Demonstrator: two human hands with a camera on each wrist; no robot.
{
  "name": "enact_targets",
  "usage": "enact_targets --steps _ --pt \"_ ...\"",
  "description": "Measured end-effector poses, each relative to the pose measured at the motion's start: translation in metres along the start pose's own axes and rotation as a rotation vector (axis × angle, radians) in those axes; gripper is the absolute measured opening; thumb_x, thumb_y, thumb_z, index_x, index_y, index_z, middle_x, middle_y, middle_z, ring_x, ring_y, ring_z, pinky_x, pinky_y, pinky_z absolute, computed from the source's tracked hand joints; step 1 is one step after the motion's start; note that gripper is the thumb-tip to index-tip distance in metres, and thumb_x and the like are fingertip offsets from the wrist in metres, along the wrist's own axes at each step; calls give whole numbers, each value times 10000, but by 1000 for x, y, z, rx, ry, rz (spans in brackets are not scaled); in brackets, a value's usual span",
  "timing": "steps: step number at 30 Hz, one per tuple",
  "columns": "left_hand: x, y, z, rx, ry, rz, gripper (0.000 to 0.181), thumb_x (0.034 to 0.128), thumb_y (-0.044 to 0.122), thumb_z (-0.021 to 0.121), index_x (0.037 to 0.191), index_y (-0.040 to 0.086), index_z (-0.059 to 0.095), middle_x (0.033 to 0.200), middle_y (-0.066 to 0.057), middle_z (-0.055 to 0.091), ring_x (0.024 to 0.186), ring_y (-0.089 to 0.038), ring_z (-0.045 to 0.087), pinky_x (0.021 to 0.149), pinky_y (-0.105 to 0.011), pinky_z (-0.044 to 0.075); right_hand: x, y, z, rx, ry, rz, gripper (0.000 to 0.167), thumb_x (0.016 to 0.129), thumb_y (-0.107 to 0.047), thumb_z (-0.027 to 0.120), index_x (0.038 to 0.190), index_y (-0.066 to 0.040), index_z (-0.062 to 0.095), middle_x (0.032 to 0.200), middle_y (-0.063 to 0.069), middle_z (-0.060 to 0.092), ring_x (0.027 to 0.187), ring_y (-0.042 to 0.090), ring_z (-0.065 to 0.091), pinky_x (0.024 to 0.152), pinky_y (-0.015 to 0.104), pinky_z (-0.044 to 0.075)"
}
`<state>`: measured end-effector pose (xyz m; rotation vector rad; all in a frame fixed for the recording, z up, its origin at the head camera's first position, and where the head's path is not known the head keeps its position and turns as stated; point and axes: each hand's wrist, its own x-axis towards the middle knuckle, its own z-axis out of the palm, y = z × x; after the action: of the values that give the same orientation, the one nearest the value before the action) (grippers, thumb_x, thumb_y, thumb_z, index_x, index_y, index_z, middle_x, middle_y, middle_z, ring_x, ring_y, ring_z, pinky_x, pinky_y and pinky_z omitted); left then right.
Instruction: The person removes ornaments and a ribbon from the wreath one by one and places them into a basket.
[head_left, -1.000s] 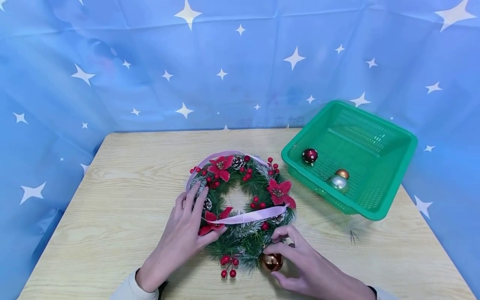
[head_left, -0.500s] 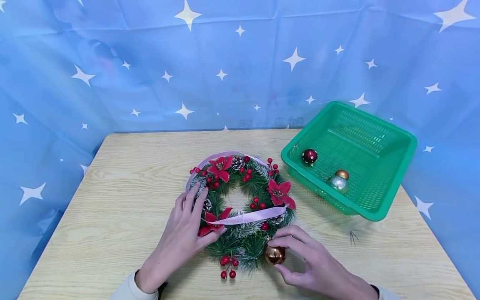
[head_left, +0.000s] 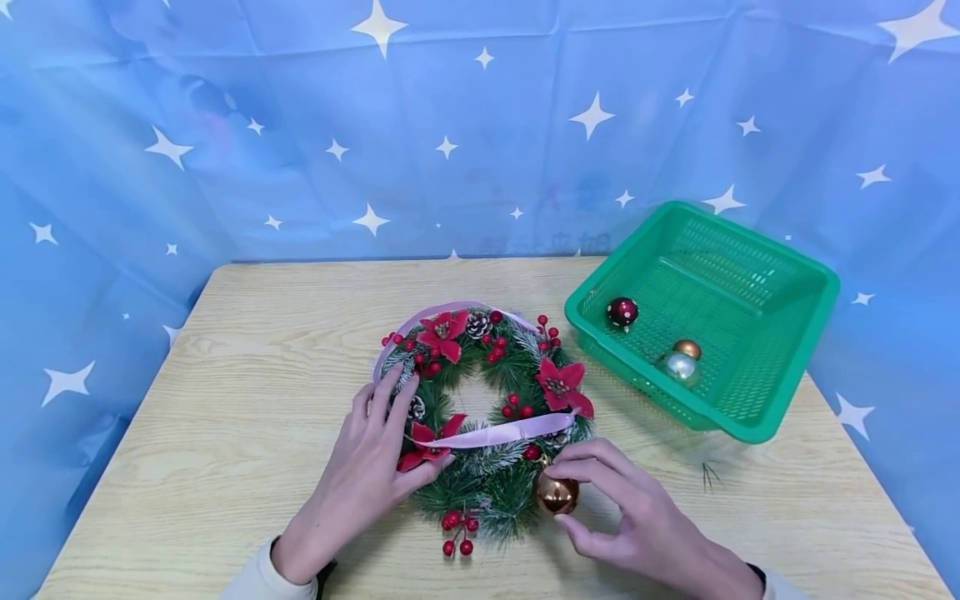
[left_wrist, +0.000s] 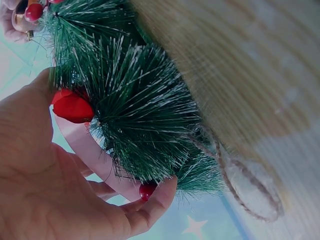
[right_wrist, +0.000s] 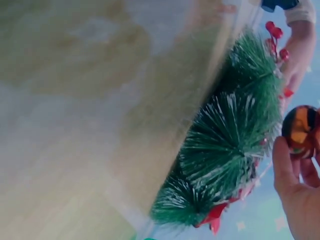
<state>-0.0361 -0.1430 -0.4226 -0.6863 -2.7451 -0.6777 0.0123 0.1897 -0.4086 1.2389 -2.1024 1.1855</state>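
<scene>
A green wreath (head_left: 480, 475) with red flowers, berries and pinecones lies on the table. Across its lower part runs a pink ribbon (head_left: 510, 432). My left hand (head_left: 367, 467) rests on the wreath's left side, fingers spread over the greenery; the left wrist view shows the palm beside a red petal (left_wrist: 73, 106). Between thumb and fingers my right hand (head_left: 637, 517) pinches a shiny copper ball (head_left: 557, 493) at the wreath's lower right edge. In the right wrist view the ball (right_wrist: 300, 131) is at the fingertips, beside the greenery.
A green basket (head_left: 787, 367) stands at the right, holding a dark red dotted ball (head_left: 622, 312), a small copper ball (head_left: 687, 349) and a silver ball (head_left: 681, 367). A dark sprig (head_left: 708, 477) lies near it. A twine loop (left_wrist: 250, 200) hangs from the wreath. Behind is a blue star-patterned cloth (head_left: 420, 108).
My right hand has moved a little up and to the right, carrying the copper ball along the wreath's edge. My left hand has stayed in place.
</scene>
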Motion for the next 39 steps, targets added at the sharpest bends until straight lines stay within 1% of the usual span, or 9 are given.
enact_targets --steps 9,14,18,22,31,34,39 --pt "0 0 0 8 11 14 1043 888 557 858 1639 -17 417 1678 -277 362 1428 -579 404 1142 -701 379 5 3 -9 -36 31 27 343 1044 -256 746 1221 38 737 1202 163 690 1084 229 682 958 194 532" --pt "0 -1 1 8 18 20 1050 888 570 854 1639 -18 414 1675 -280 366 1423 -577 410 1136 -702 385 8 5 -15 -66 53 46 348 1040 -275 755 1206 30 742 1195 152 695 1088 224 675 980 188 516" --pt "0 -1 1 10 20 21 1053 881 570 859 1635 -19 419 1671 -282 370 1418 -577 412 1135 -701 386 8 8 -19 -102 66 65 367 1038 -303 758 1208 22 748 1202 155 697 1113 224 672 1024 193 499" --pt "0 -1 1 16 17 20 1053 882 577 857 1632 -21 423 1669 -281 373 1418 -574 412 1135 -698 389 9 11 -23 -119 71 73 375 1027 -303 767 1208 25 747 1202 162 700 1120 222 667 1021 190 498" --pt "0 -1 1 16 16 19 1049 885 577 850 1629 -28 424 1674 -282 363 1422 -577 402 1123 -703 397 16 19 -36 -152 103 123 448 1057 -389 716 1181 42 745 1181 171 692 1080 179 665 884 154 543" --pt "0 -1 1 18 18 19 1051 882 577 856 1626 -30 428 1674 -287 363 1428 -580 401 1127 -703 395 20 21 -42 -164 129 140 482 1059 -410 703 1164 59 740 1165 195 686 1077 164 661 872 146 545" --pt "0 -1 1 15 23 20 1047 881 570 861 1621 -33 431 1676 -293 356 1428 -580 400 1118 -707 403 25 25 -53 -220 159 170 536 1052 -449 703 1162 75 739 1162 214 689 1068 142 660 873 143 546"
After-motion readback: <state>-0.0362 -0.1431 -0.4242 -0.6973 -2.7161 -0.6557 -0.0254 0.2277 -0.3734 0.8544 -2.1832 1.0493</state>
